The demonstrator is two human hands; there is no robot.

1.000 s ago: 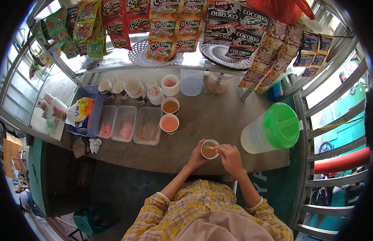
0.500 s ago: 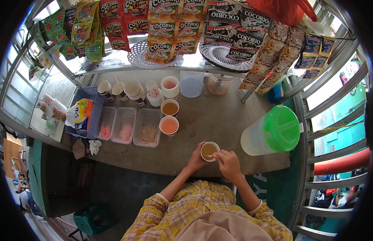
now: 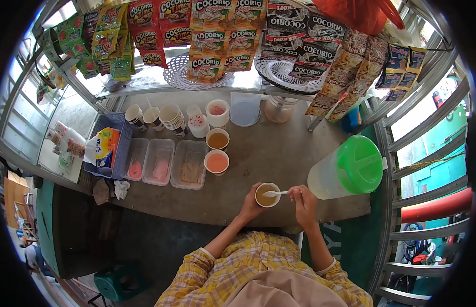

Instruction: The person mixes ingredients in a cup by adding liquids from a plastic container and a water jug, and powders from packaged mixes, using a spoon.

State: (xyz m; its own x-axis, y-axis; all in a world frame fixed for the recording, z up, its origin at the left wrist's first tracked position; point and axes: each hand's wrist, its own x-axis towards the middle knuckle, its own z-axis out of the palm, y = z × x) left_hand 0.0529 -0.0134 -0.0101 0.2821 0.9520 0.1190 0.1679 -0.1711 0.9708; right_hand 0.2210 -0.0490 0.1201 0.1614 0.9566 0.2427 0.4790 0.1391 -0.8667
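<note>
My left hand (image 3: 252, 203) is wrapped round a paper cup (image 3: 268, 203) of yellowish-brown drink near the table's front edge. Between the fingers of my right hand (image 3: 303, 200) is the handle of a white plastic spoon (image 3: 277, 194), its bowl over the cup's mouth. Farther back and to the left stand a cup of pink drink (image 3: 216, 161) and a cup of amber drink (image 3: 218, 139). To the right of my hands sits a big clear pitcher (image 3: 322, 176) with a green lid (image 3: 362, 163).
Left on the table (image 3: 279, 148) are tubs of pink and brown powder (image 3: 189, 173), stacked paper cups (image 3: 171, 117) and a blue basket (image 3: 123, 148). Drink sachets (image 3: 209, 41) hang overhead. A clear container (image 3: 244, 108) and a jar (image 3: 279, 108) stand at the back.
My right hand has moved right and the spoon has come up out of the drink, now lying across the cup's mouth. The left hand keeps the cup in nearly the same spot.
</note>
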